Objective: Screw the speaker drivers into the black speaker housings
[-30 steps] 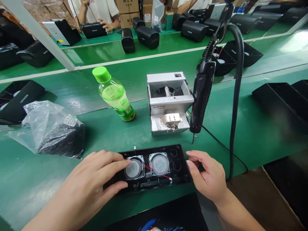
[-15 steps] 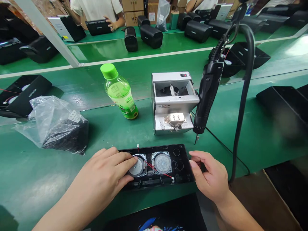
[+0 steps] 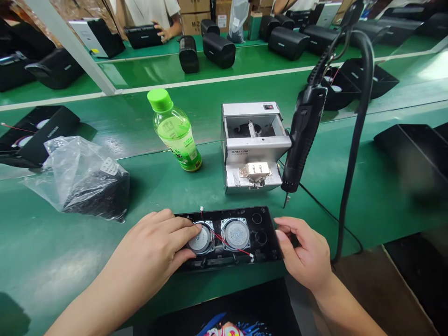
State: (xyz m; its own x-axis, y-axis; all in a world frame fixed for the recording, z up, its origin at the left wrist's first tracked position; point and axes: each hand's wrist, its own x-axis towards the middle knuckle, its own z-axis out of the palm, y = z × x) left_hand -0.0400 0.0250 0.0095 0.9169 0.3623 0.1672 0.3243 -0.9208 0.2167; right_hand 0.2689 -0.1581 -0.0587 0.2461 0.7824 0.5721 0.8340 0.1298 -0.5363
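Observation:
A black speaker panel lies flat on the green bench with its inner side up. Two round silver speaker drivers, the left driver and the right driver, sit in it, with thin red and black wires ending in small white plugs. My left hand grips the panel's left end, its fingertips resting on the left driver; the palm hides that end. At the opposite end, my right hand has thumb and curled fingers against the panel's right edge.
Behind the panel stand a silver screw feeder and a green-capped bottle. A black electric screwdriver hangs beside the feeder, its cable looping down. A plastic bag of screws lies left. Across the bench a person handles a black speaker.
Both hands keep their places on the panel. The whole view has shifted slightly; nothing has been picked up or let go.

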